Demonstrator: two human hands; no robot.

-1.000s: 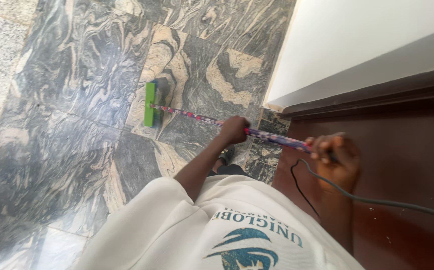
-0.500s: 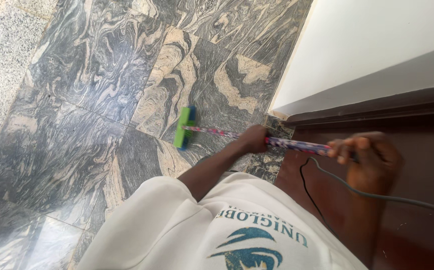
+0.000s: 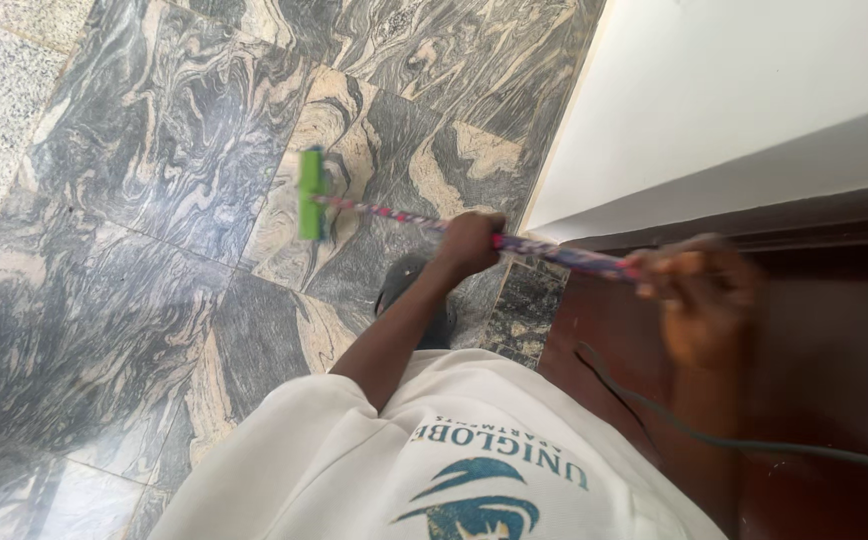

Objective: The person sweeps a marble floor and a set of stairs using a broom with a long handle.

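Note:
I hold a broom with both hands. Its green head (image 3: 311, 195) rests on the grey and beige marbled floor tiles (image 3: 154, 250), upper left of centre. The pink and blue patterned handle (image 3: 394, 216) runs right from the head. My left hand (image 3: 469, 243) is closed around the middle of the handle. Blurred by motion, my right hand (image 3: 696, 295) grips the handle's upper end in front of the dark brown wood. My white printed shirt (image 3: 434, 460) fills the bottom of the view.
A white wall (image 3: 734, 90) stands at the upper right, its corner meeting the floor near the handle. Below it is a dark brown wooden surface (image 3: 834, 340). A grey cable (image 3: 754, 443) hangs across it. A dark foot or slipper (image 3: 404, 285) shows under my left arm.
The broom head had been pulled in toward me half a second ago; it has now been pushed back out, up and to the left. Both hands moved with the handle.

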